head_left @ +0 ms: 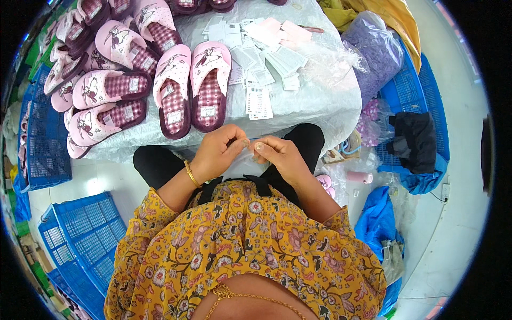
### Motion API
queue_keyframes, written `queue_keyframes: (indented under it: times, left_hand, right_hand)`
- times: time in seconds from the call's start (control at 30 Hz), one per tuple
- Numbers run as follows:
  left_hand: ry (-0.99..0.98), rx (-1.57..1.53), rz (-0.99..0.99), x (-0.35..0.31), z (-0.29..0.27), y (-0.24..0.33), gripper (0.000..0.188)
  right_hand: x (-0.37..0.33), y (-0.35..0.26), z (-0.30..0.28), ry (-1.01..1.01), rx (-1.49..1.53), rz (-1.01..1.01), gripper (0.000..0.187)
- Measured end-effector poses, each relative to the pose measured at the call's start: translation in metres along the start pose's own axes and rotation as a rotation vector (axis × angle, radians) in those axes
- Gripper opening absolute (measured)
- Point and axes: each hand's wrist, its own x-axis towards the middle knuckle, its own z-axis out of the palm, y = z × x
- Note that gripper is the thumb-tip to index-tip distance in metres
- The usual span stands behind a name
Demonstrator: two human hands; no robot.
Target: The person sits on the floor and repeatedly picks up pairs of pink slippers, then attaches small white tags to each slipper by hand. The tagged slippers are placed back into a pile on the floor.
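Over my lap, just off the table's near edge, my left hand (217,153) and my right hand (285,158) meet fingertip to fingertip. Both are closed in a pinch; whatever they hold is too small to make out. Beyond them a pair of pink slippers lies side by side, the left slipper (173,90) and the right slipper (211,85), with dark checked insoles and a printed animal figure. White paper labels (259,101) are spread to the right of that pair, with pale pink slips (293,33) among them.
More pink slippers (109,88) are heaped at the table's left. The table (320,109) has a clear plastic cover. Blue crates (88,229) stand on the floor at left, another blue crate (408,88) at right beside a purple bagged bundle (373,50). A pen (311,29) lies at the back.
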Motion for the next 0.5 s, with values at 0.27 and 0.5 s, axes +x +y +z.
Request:
queue_keyframes:
  times: [0.27, 0.5]
  left_hand:
    - [-0.114, 0.226, 0.111, 0.042, -0.015, 0.025, 0.014]
    - [0.055, 1.066, 0.387, 0.174, -0.071, 0.013, 0.031]
  right_hand:
    - [0.009, 0.007, -0.025, 0.146, -0.542, -0.514, 0.015]
    - [0.009, -0.008, -0.031, 0.163, -0.307, -0.441, 0.011]
